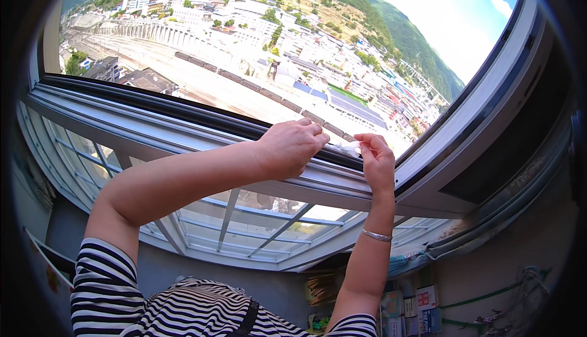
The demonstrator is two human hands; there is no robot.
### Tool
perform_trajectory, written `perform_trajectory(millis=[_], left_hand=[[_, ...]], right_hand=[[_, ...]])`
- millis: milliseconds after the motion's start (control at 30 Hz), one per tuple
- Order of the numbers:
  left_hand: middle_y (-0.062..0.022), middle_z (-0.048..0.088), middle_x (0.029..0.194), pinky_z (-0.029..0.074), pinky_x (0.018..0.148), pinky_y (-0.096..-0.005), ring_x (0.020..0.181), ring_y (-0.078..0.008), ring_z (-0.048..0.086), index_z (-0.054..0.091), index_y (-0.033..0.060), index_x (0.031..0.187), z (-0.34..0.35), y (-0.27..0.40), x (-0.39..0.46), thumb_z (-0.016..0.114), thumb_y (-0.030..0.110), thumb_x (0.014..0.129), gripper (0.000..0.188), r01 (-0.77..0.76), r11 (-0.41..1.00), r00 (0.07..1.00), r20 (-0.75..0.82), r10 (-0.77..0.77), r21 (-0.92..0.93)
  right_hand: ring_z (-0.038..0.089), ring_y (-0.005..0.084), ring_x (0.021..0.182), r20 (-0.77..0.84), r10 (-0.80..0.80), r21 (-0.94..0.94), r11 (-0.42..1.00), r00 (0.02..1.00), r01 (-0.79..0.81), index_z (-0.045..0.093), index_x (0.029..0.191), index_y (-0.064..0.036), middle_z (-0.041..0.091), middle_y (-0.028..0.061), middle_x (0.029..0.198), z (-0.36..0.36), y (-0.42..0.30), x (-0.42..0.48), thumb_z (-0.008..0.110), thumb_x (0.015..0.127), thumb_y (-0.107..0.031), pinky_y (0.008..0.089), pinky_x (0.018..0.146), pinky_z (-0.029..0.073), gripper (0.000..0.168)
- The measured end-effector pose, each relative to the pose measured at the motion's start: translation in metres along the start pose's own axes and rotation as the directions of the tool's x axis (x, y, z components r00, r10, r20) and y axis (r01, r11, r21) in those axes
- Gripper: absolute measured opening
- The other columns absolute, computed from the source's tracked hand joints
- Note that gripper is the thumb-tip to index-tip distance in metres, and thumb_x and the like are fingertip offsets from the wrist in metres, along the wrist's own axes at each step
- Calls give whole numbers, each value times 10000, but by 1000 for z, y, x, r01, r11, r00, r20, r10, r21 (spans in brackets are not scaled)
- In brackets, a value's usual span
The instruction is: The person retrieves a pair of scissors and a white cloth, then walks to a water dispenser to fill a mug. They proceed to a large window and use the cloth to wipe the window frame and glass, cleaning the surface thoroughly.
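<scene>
A crumpled white piece, perhaps tissue or thin cloth (348, 148), lies between my two hands at the lower rail of a window frame (206, 142). My right hand (379, 160) pinches its right end between thumb and fingers, near the frame's lower right corner. At its left end are the curled fingers of my left hand (293, 148), whose wrist crosses over the rail. The fingertips of the left hand are partly hidden. A black gasket strip (160, 106) runs along the rail, beneath the white piece.
Beyond the window opening lie a railway with a freight train (250, 85), buildings and hills. Below the rail are lower window panes (261, 220). A window sash or side frame (486, 89) rises at right. Boxes (427, 296) and green-handled items (481, 295) sit lower right.
</scene>
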State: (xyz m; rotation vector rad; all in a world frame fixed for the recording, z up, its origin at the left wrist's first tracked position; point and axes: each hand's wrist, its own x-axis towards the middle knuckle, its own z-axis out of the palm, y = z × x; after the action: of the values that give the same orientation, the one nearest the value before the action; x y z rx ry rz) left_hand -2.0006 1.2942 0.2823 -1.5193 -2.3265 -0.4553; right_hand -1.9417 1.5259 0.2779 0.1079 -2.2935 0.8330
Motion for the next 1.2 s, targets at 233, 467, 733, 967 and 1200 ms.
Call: perform_trajectory(millis=[233,467,733,967,1200], left_hand=[[-161,587,1228,445,989,-356,1161,-279,542,517,-2,1306,7,5,18,563,69,850,464,-79,996,984,164,70,50],[-185,622,1126,447,939,-372,1071,-295,567,560,-25,1211,16,0,31,476,252,958,385,-102,993,976,201,89,55],[-187,638,1076,477,908,-387,1037,-311,587,556,-37,1184,9,-8,19,508,420,952,515,-74,997,981,182,69,18],[-197,643,1046,477,901,-376,991,-311,597,570,-59,1124,-22,-29,-11,569,445,917,545,-4,1000,945,326,0,12],[-191,636,1039,459,908,-370,980,-298,578,571,-62,1097,-53,-58,-57,629,505,868,614,83,996,934,347,-83,16]], right_hand=[[609,280,827,92,-90,-189,976,992,107,690,866,-19,635,119,853,8,0,-7,561,832,-36,356,758,487,135],[597,302,904,174,-83,-462,873,981,156,643,907,-68,656,100,902,14,-10,-7,556,864,-128,413,820,448,114],[594,347,868,333,-129,-397,879,934,263,670,897,-27,644,150,870,26,-31,4,536,843,-92,436,777,469,158],[607,344,780,493,-207,-453,768,845,453,682,801,-33,628,136,780,61,-75,16,532,792,-100,437,762,474,165],[637,338,788,616,-243,-363,757,750,543,689,746,-44,655,140,789,104,-113,39,549,733,-110,434,739,506,155]])
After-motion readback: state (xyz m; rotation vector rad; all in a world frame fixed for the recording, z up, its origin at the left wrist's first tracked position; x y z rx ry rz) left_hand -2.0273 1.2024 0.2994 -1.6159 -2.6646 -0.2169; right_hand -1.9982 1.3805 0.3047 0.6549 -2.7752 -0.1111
